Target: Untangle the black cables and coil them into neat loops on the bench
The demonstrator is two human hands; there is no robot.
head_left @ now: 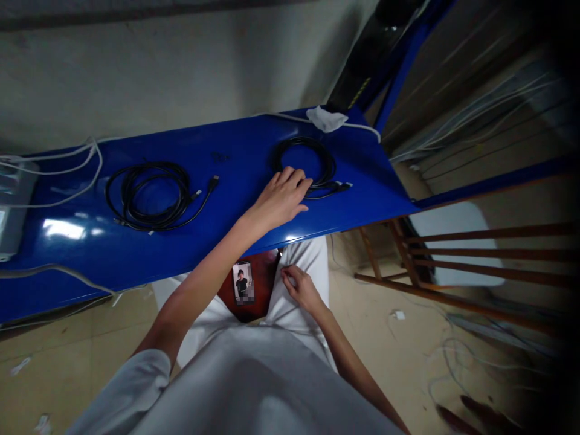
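My left hand (281, 194) reaches across, palm down, over the lower left edge of a coiled black cable (327, 158) on the blue table. Its thumb stands apart from the fingers, and its palm side is hidden. This coil's plug ends (343, 186) lie just right of the fingers. Further left on the table is a second coiled black cable (181, 181), with one plug (214, 182) sticking out to the right. My right hand (302, 289) rests on my right thigh, fingers curled in, with nothing visible in them.
On the blue table (254, 145) lie small dark pieces (220, 157), a crumpled white cloth (326, 119) and white cords. A power strip (16, 205) is at the left edge. Between my legs a phone (243, 282) lies on a reddish-brown seat. A wooden chair (453, 254) stands right.
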